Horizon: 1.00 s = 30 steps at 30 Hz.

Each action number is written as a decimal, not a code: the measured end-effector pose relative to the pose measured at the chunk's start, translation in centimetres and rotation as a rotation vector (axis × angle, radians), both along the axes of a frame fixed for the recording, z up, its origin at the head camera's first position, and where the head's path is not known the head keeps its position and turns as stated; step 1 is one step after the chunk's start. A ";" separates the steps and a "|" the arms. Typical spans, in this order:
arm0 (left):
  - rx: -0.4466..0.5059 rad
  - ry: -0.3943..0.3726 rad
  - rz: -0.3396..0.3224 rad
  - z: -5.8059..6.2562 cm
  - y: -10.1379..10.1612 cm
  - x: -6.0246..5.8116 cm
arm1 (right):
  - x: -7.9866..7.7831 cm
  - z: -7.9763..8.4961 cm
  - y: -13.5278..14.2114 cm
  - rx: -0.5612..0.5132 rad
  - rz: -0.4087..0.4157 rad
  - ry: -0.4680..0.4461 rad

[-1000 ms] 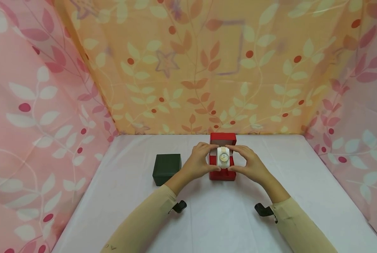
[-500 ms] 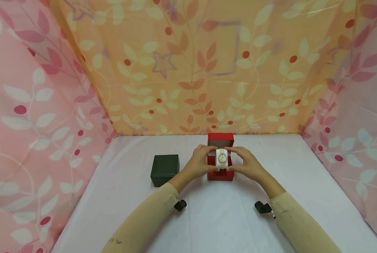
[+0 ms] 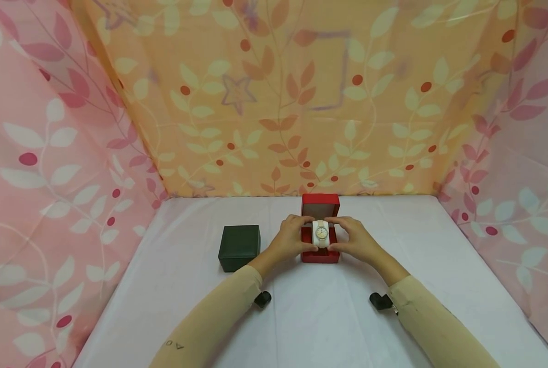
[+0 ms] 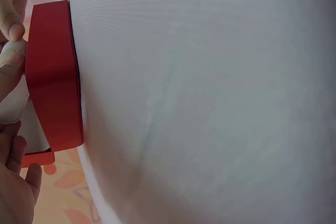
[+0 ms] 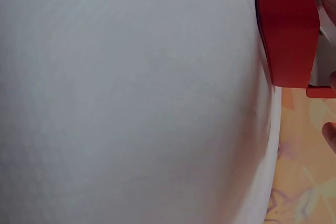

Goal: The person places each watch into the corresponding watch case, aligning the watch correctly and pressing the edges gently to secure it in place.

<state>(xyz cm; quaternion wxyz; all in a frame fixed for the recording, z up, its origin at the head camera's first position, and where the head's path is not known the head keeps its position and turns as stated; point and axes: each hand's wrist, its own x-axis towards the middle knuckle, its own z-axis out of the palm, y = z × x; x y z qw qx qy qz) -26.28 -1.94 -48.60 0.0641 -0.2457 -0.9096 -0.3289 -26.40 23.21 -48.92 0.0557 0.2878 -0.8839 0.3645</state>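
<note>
A wristwatch (image 3: 321,233) with a pale dial is wrapped round a white cushion (image 3: 321,244), held between both hands over an open red box (image 3: 320,258). My left hand (image 3: 289,237) pinches the cushion's left side with thumb and fingers. On the opposite side my right hand (image 3: 357,240) does the same. The red box's lid (image 3: 320,200) stands raised behind the hands. In the left wrist view the red box (image 4: 52,77) has the cushion (image 4: 14,51) at its opening, with fingertips of both hands around it. The right wrist view has the red box (image 5: 289,30) at its edge.
A dark green box (image 3: 239,248), lid down, sits to the left of the red box, near my left forearm. Everything stands on a white-covered table (image 3: 320,317). Patterned cloth walls (image 3: 237,128) rise at the back and both sides.
Both hands have lowered the watch and cushion slightly, further down into the red box's opening. The whole view has shifted a little; the green box stays in place.
</note>
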 end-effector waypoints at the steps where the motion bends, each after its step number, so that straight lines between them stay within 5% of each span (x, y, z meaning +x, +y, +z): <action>1: -0.009 0.005 -0.003 -0.1 0.0 0.0 | 0.0 0.0 0.0 0.008 -0.007 -0.007; 9: -0.074 0.017 -0.008 -0.5 -0.1 -0.1 | -0.1 -0.1 -0.3 0.072 -0.014 -0.002; 20: -0.048 -0.049 -0.008 -0.6 0.0 -0.2 | 0.1 0.0 -0.2 0.076 -0.023 -0.070; 30: -0.070 -0.050 -0.057 -0.9 -0.2 -0.6 | -0.1 -0.3 -0.1 0.078 -0.018 -0.030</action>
